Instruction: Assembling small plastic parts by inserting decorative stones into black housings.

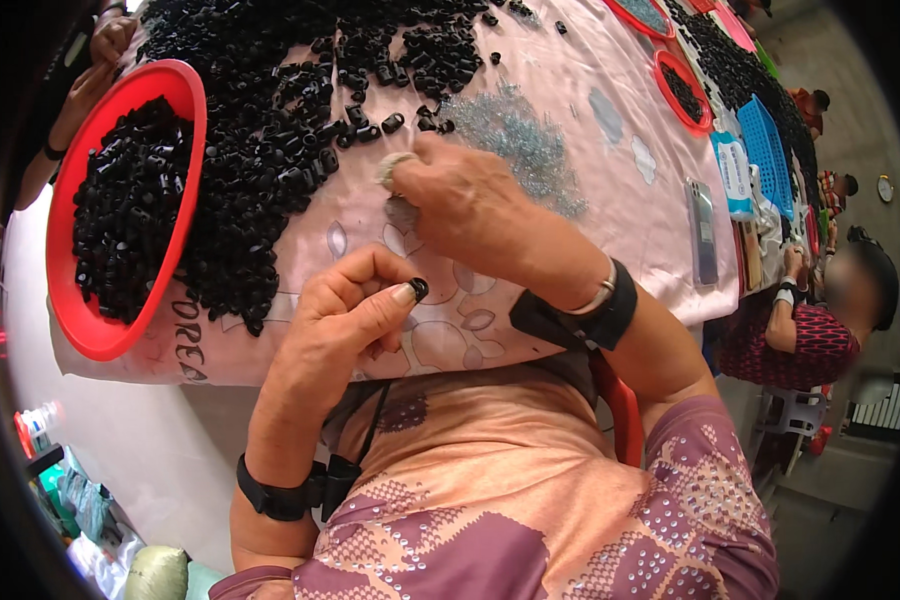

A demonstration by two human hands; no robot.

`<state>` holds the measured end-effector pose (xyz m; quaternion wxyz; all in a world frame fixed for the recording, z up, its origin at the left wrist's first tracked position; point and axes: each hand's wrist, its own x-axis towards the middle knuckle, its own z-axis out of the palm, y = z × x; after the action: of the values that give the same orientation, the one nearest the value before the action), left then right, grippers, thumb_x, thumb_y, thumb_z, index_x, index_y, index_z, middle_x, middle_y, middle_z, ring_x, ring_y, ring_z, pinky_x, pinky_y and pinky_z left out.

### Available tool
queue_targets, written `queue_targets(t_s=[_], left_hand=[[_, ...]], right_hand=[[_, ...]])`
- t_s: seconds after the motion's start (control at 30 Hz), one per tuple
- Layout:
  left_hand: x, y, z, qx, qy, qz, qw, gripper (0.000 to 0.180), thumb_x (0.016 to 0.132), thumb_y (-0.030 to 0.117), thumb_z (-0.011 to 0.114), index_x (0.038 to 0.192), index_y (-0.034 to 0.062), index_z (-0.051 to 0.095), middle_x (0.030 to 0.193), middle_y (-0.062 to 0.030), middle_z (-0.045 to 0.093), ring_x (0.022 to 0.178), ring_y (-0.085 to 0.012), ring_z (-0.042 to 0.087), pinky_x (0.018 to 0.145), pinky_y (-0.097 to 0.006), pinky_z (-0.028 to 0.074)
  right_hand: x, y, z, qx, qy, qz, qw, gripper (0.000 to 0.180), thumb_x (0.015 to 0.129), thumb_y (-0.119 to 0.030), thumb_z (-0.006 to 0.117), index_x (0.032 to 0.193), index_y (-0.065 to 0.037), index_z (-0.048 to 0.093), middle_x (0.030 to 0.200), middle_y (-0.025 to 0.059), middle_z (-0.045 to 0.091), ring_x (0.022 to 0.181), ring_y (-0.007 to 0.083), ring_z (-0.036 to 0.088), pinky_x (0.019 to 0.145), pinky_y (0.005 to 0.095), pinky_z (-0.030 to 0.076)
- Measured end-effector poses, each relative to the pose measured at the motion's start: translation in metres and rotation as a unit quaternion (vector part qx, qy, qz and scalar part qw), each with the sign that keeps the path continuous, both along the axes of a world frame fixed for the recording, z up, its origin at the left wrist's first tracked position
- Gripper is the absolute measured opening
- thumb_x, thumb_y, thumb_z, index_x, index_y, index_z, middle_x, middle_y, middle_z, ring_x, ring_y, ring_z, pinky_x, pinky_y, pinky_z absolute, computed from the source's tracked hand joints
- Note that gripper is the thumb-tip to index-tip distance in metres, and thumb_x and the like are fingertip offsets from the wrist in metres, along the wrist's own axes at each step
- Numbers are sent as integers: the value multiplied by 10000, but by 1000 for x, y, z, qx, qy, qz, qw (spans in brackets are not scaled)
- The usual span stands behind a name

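Observation:
My left hand (345, 315) is closed, pinching a small black plastic cord-lock part (419, 290) between thumb and forefinger above the near side of the cloth-covered table. My right hand (460, 195) is ahead and to the right of it, fingers curled down with a white wrap around one of them; what they hold, if anything, is hidden. Just beyond that hand lie loose black parts, at the edge of a wide heap of black cord-lock parts (260, 170). To its right spreads a pile of tiny silvery pieces (520, 140) resembling springs.
A red basin (198, 150) full of black parts stands at the left, beside another person's hands (95, 75). Smaller red basins (705, 125), a blue basket (767, 150) and a phone (703, 230) lie to the right. A person (800, 330) sits beyond the right edge.

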<state>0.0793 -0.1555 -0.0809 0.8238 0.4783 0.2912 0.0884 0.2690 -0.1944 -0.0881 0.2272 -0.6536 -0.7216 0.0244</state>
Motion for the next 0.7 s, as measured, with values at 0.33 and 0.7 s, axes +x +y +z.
queue_targets(t_s=[0.33,0.7], left_hand=[[2,2,-3,8,-12,3,1000,162,884,199,630,930,49,587,628,31,541,536,-19,468,498,-149,328],[6,-10,-2,21,-13,14,1000,111,890,155,636,960,70,618,757,8,623,613,-15,494,551,-143,380]], right_hand=[[23,-61,0,9,242,-87,966,165,822,-64,705,927,-22,585,777,30,593,669,108,586,574,254,486],[-8,-83,17,6,604,-65,794,133,900,-69,629,1015,-2,624,772,13,637,670,59,608,588,210,529]])
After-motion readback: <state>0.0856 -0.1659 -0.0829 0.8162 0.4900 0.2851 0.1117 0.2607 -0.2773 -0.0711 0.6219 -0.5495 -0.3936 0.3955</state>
